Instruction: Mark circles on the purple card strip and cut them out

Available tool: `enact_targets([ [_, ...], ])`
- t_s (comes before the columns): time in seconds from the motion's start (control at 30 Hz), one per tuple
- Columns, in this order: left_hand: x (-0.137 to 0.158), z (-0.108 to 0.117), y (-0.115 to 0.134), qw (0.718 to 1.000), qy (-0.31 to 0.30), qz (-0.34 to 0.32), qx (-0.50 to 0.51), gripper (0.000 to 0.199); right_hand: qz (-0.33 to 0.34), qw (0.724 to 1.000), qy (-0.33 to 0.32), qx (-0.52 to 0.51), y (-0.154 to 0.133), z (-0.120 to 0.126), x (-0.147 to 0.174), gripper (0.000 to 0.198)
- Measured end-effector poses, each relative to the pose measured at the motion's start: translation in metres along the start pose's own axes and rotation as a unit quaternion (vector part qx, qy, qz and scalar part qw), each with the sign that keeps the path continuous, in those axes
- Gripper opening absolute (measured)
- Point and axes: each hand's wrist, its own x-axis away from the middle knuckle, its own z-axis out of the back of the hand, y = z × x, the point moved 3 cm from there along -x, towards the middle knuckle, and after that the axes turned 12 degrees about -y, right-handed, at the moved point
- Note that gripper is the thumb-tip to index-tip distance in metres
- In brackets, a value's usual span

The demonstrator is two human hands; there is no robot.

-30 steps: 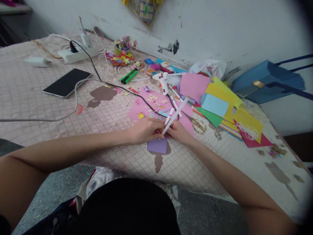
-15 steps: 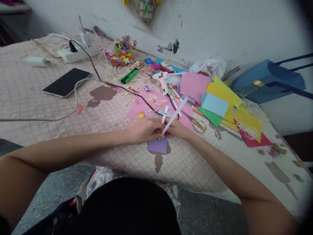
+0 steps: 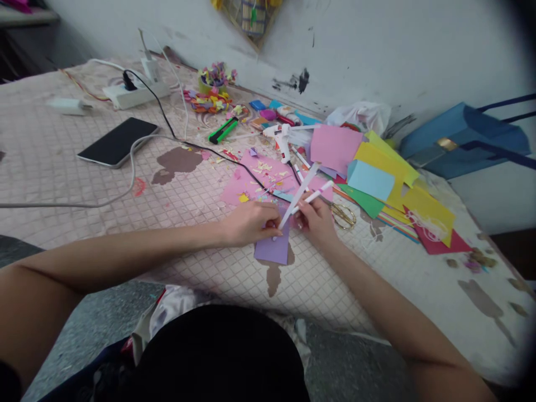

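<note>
My left hand (image 3: pixel 253 223) pinches the lower end of a narrow pale paper strip (image 3: pixel 302 188), which slants up to the right. A white marker pen (image 3: pixel 320 192) with a pink band is in the fingers of my right hand (image 3: pixel 319 221), crossing close to the strip. Under my left hand lies a purple sheet of paper (image 3: pixel 271 251), partly covered by it. Just beyond both hands a pink sheet (image 3: pixel 237 190) carries many small paper scraps. Gold-handled scissors (image 3: pixel 344 216) rest right of my right hand, their blades mostly hidden.
A white glue gun (image 3: pixel 281 139) and a green cutter (image 3: pixel 223 130) lie farther back. Coloured papers (image 3: pixel 379 167) are piled on the right, before a blue bag (image 3: pixel 464 139). On the left are a tablet (image 3: pixel 119 141), a power strip (image 3: pixel 136 95) and a black cable (image 3: pixel 228 158).
My right hand has moved right, apart from my left. The marker pen has swung from nearly upright to slanting right. The paper strip stays in my left hand.
</note>
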Motion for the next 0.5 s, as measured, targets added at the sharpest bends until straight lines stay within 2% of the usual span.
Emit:
enact_targets([
  [0.13, -0.001, 0.006, -0.003, 0.999, 0.038, -0.01, 0.005, 0.017, 0.001, 0.998, 0.057, -0.007, -0.002, -0.001, 0.021, 0.021],
  [0.27, 0.0, 0.017, -0.004, 0.997, 0.079, -0.004, 0.024, 0.013, -0.019, 0.996, 0.083, 0.001, -0.006, -0.009, 0.027, 0.024],
  [0.5, 0.003, 0.021, 0.001, 0.999, 0.031, 0.018, 0.038, 0.011, -0.047, 0.997, 0.061, 0.012, -0.009, -0.02, 0.027, 0.03],
])
